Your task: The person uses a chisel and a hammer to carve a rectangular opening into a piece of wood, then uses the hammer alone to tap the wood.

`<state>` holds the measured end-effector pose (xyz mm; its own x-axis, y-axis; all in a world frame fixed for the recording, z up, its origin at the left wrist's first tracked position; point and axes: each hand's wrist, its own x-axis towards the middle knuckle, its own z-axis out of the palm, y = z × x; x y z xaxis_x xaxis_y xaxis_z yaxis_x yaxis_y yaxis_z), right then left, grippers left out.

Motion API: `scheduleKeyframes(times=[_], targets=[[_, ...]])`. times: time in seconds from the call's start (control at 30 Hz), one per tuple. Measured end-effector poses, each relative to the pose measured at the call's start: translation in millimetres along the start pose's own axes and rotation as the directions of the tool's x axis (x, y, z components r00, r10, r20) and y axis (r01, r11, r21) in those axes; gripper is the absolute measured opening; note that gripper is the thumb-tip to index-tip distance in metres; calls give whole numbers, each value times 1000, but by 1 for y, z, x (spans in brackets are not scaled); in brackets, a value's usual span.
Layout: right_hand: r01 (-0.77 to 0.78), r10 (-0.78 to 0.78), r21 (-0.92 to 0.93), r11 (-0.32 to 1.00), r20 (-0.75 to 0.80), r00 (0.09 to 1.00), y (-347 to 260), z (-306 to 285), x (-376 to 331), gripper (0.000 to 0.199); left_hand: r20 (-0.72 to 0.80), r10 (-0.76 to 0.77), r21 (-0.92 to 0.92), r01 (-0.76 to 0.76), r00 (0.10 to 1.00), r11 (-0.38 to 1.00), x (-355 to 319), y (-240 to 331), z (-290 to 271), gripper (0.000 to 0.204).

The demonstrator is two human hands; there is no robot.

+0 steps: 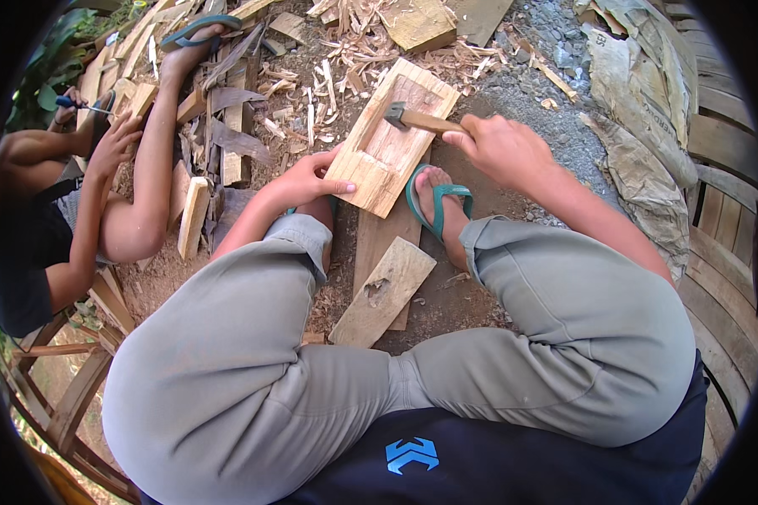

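Wood block point(387, 156), hollowed: sitting between hands | left hand point(312, 178): gripping its edge | right hand point(507, 151): gripping hammer point(425, 123), head showing over hollow | short board point(393, 286): lying bodyward of both

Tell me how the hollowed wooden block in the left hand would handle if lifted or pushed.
The hollowed wooden block should stay stiff, given its thick walls. The carved recess probably makes it lighter than a solid piece. Its flat, squared shape suggests it would slide rather than roll.
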<state>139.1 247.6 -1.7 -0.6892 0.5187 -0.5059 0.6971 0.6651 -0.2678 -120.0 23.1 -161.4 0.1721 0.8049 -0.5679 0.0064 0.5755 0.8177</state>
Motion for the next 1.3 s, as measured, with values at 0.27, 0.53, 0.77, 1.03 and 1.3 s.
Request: scheduleKeyframes(times=[0.27,0.53,0.77,1.03,1.3], targets=[[59,-60,15,998,49,997,9,23,0,47,-8,2,-62,-3,1000,998,-4,13,5,76],[22,-21,-12,1000,83,996,9,17,-5,48,5,-82,-101,82,997,991,-10,29,9,77],[-23,19,250,968,15,1000,1,-7,-9,50,-4,-90,-152,89,996,984,-11,36,12,79],[13,2,199,980,-77,997,-5,-16,2,50,-5,-44,-145,43,999,988,-10,23,10,84],[-19,20,207,978,-4,1000,-3,1,-1,48,-25,-39,-108,36,999,994,-9,9,8,86]])
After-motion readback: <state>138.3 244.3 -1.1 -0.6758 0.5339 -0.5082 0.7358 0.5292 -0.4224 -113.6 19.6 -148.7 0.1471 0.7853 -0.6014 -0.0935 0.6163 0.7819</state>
